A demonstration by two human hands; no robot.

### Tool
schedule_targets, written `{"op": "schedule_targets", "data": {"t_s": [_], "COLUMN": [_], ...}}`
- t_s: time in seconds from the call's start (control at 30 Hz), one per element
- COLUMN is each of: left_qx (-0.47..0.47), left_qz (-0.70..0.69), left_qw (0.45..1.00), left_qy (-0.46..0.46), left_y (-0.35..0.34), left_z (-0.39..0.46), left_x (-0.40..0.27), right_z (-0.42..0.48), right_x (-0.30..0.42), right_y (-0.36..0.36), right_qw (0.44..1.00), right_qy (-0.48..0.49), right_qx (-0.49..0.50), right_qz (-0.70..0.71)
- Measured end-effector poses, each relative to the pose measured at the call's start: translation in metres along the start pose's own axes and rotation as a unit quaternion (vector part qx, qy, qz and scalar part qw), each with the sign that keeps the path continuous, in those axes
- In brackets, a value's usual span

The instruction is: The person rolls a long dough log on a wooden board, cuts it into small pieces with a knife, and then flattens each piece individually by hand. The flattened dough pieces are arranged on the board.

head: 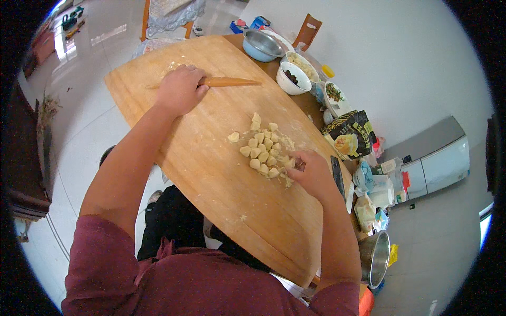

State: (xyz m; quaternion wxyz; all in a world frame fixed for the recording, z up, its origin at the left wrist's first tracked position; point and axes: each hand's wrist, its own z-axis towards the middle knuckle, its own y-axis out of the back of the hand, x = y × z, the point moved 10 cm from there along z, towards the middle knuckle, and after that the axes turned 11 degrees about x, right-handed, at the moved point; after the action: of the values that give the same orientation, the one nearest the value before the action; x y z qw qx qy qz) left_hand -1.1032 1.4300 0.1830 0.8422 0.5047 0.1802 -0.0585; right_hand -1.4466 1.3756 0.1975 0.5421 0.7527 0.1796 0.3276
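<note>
My left hand (181, 90) lies over a tapered wooden rolling pin (233, 81) at the far left part of a large wooden board (221, 197); the pin's right end sticks out past my fingers. Small cut lumps of dough (262, 151) sit bunched on the board among scattered flour. At the right edge of this pile is my right hand (302, 168), fingers curled at the nearest lumps; whether it grips one is hard to tell. One flatter dough piece (233, 137) lies apart, left of the pile.
Along the board's far side stand a metal basin (262, 44), a white bowl with dark filling (293, 78), a bowl of pale food (301, 65) and a dish of chopped food (336, 98). A black flour bag (351, 134), a dark-bladed knife (338, 175) and a steel pot (373, 258) are at right.
</note>
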Motion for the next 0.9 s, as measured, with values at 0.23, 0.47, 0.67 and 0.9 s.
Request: {"op": "schedule_targets", "data": {"t_s": [0.23, 0.47, 0.67, 0.9], "left_qx": [-0.009, -0.008, 0.002, 0.009], "left_qz": [0.007, -0.004, 0.004, 0.02], "left_qw": [1.0, 1.0, 1.0, 1.0], "left_qy": [0.0, 0.004, 0.012, 0.019], "left_y": [-0.001, -0.001, 0.0, 0.0], "left_z": [-0.001, 0.001, 0.001, 0.001], "left_x": [0.001, 0.003, 0.002, 0.0], "right_z": [-0.001, -0.007, -0.016, -0.016], "right_x": [-0.006, 0.001, 0.002, -0.004], "right_y": [-0.003, -0.001, 0.001, -0.006], "right_qw": [0.998, 0.999, 0.999, 0.998], "right_qy": [0.001, 0.046, 0.038, 0.041], "right_qx": [0.008, 0.018, 0.001, -0.008], "right_qz": [-0.054, -0.024, -0.029, -0.048]}}
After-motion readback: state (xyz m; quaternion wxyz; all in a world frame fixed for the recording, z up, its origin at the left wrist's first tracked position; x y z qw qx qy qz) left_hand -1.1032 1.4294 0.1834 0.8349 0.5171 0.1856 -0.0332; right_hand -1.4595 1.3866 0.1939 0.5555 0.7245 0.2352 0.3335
